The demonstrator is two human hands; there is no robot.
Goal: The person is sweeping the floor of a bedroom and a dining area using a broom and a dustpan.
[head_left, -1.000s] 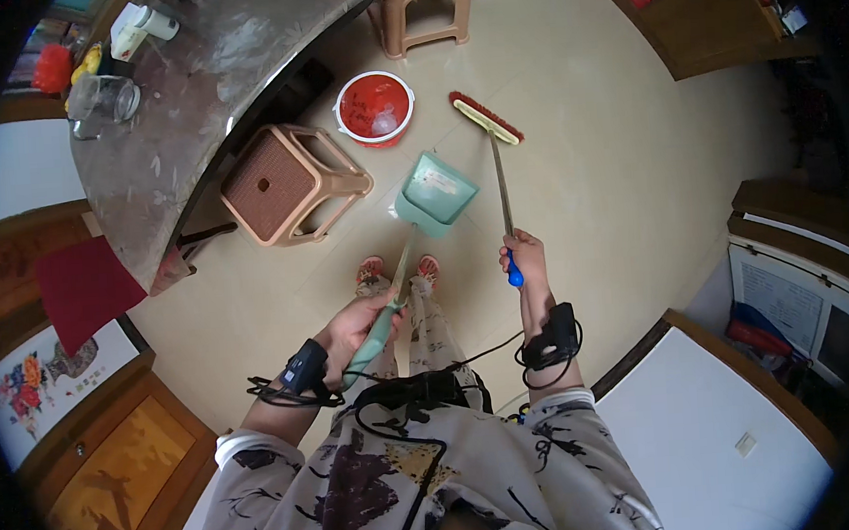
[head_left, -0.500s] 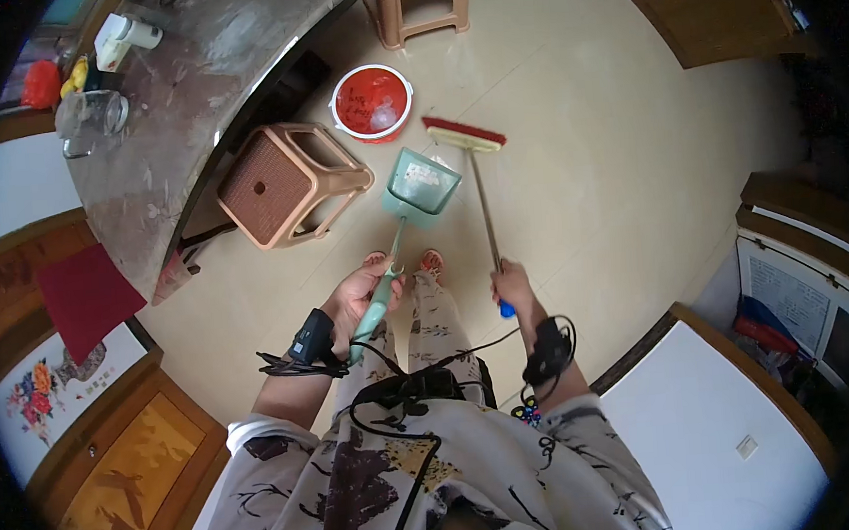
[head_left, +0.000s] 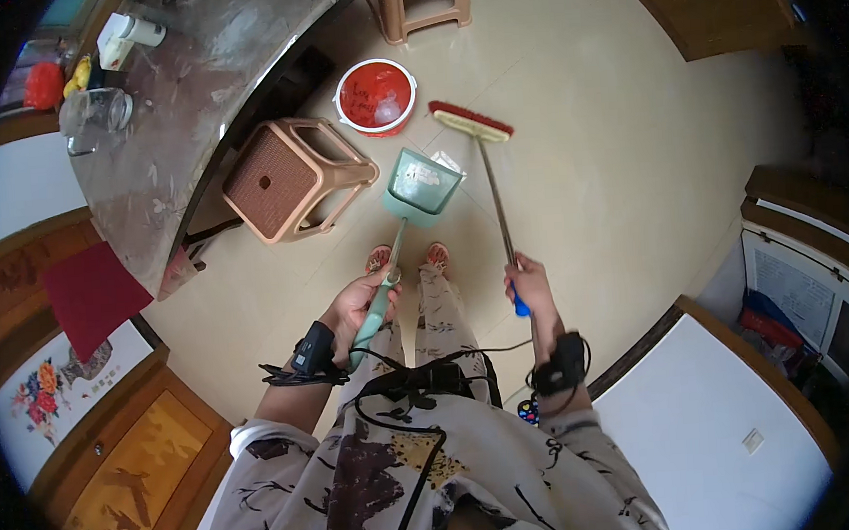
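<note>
My left hand point(head_left: 362, 303) is wrapped round the pale green handle of a dustpan point(head_left: 407, 203). The translucent green pan rests on the floor ahead of my feet, its open side pointing away from me. White scraps point(head_left: 448, 163) show at its far right edge, and something whitish shows in or through the pan. In my right hand point(head_left: 528, 284) is a broom point(head_left: 498, 197), gripped near the blue end of its metal stick. Its cream head with red bristles point(head_left: 471, 122) is beyond the dustpan to the right, apart from it.
A red bucket with a white rim point(head_left: 376, 95) stands just beyond the dustpan. To its left is a brown plastic stool point(head_left: 278, 182) beside the curved table point(head_left: 152, 175). Another stool point(head_left: 424, 7) stands at the far side. White-topped furniture point(head_left: 706, 413) is at my right.
The broom's head has moved slightly right and away from the dustpan, uncovering more of the white scraps. My right hand has shifted a little to the right; the dustpan has hardly moved.
</note>
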